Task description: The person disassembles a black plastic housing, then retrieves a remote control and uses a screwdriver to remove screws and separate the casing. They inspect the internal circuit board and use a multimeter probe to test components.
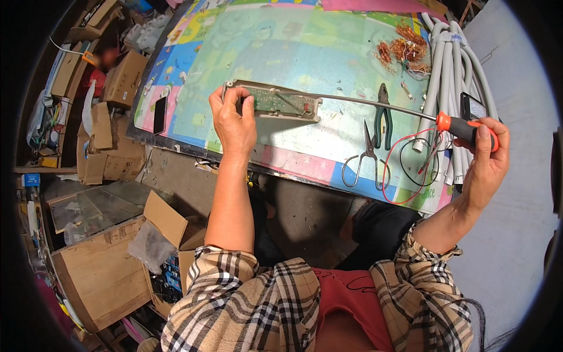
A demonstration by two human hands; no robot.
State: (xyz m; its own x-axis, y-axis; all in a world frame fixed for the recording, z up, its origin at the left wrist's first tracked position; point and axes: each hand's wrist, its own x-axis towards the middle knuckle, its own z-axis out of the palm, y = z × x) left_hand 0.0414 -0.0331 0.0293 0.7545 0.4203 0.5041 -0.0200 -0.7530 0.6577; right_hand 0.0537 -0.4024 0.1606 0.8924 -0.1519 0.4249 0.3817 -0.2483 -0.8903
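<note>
My left hand (234, 120) grips the left end of a long, narrow plastic housing with a green circuit board (272, 104) inside, raised over the table. Out to the right, my right hand (487, 149) is wrapped round the orange and black handle of a long screwdriver (451, 124). Its shaft runs left across to the housing, where the tip reaches the board's area; whether it touches a screw I cannot tell. Below the shaft lie green-handled pliers (383, 120) and a pair of scissors (368, 154). A red wire (386, 170) and a black wire loop beside them.
The table (217, 53) has a colourful patterned cover. Copper wire scraps (409, 47) and grey hoses (437, 82) lie at its right. A phone (159, 115) rests near the left edge. Cardboard boxes (125, 79) crowd the left side, and an open box of parts (167, 220) stands below.
</note>
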